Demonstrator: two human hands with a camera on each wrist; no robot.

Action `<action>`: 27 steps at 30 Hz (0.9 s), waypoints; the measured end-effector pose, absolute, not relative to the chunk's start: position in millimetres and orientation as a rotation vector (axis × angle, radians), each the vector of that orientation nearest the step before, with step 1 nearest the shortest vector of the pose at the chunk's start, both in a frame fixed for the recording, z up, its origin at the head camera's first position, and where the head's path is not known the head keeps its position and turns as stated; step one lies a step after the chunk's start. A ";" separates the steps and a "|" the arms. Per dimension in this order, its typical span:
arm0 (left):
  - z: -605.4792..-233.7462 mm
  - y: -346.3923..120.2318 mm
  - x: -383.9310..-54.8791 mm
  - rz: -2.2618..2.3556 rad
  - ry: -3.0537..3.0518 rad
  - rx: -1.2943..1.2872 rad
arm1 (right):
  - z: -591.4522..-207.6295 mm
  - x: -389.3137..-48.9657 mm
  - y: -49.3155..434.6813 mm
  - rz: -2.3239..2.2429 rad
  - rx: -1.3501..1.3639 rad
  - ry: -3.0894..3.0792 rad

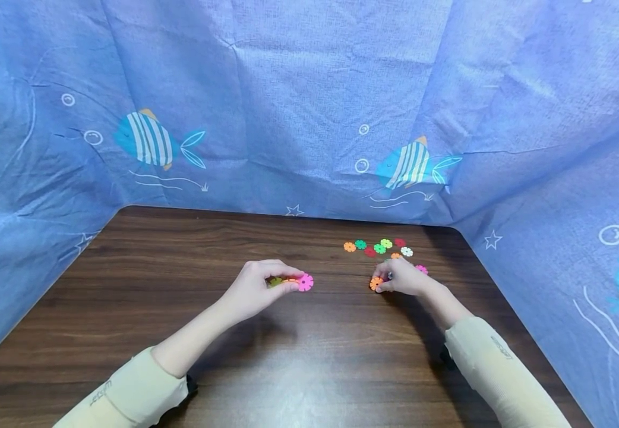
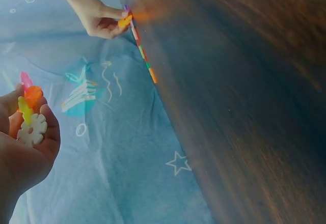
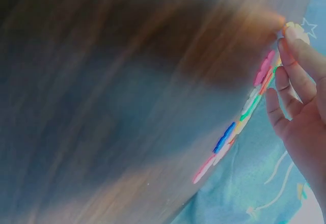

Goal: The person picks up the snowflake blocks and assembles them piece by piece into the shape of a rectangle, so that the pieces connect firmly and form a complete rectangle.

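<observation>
Between its thumb and fingers my left hand (image 1: 258,286) holds a small cluster of flower-shaped plastic discs. A pink disc (image 1: 305,282) sticks out at the fingertips. In the left wrist view, an orange disc (image 2: 33,95), a yellow disc (image 2: 24,109) and a white disc (image 2: 31,130) sit with it; how they join is partly hidden by the fingers. To the right, my right hand (image 1: 406,277) pinches a single orange disc (image 1: 376,283) with thumb and forefinger, close to the tabletop. Its other fingers are spread loosely in the right wrist view.
Several loose discs lie flat beyond and around the right hand, among them a green disc (image 1: 360,244), a white disc (image 1: 407,251) and a blue disc (image 3: 224,137). The dark wooden table (image 1: 181,249) meets a blue fish-print curtain (image 1: 309,107) at the back and sides.
</observation>
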State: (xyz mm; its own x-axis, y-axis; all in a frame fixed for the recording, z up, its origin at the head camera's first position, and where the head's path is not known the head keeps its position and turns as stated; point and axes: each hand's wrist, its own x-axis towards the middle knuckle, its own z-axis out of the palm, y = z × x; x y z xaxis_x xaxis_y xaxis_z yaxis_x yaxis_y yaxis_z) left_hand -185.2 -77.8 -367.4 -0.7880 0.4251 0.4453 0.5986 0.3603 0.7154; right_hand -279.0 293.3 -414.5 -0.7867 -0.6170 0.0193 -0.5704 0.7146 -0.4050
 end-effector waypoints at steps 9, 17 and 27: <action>-364.7 -76.6 -185.2 -1.387 -2.432 -0.912 | -398.2 -269.2 284.4 -0.611 -0.983 2.873; -362.8 -76.0 -187.2 -1.361 -2.421 -0.907 | -373.5 -255.1 264.4 -0.749 -1.054 2.925; -361.9 -76.1 -186.5 -1.371 -2.457 -0.864 | -351.7 -227.9 235.8 -0.966 -1.087 2.966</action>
